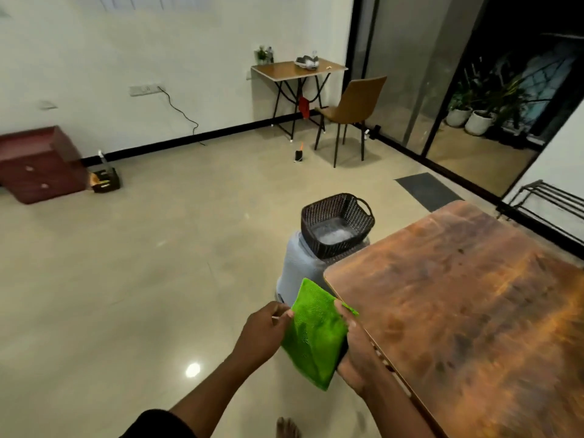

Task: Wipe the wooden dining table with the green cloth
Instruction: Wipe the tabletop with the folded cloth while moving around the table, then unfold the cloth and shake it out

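Both hands hold the green cloth in the air, just left of the wooden table edge. To the right of the grip the tabletop lies bare. Just beyond the grip a dark basket on a grey stool blocks the way. Left of it is open floor.

Both forearms are bare from the wrist up, with no watch, bracelet or ring showing on the left hand or the right hand. A short dark sleeve of soft fabric covers the left upper arm near the bottom edge. A bare foot, toes uncovered, shows on the floor below.
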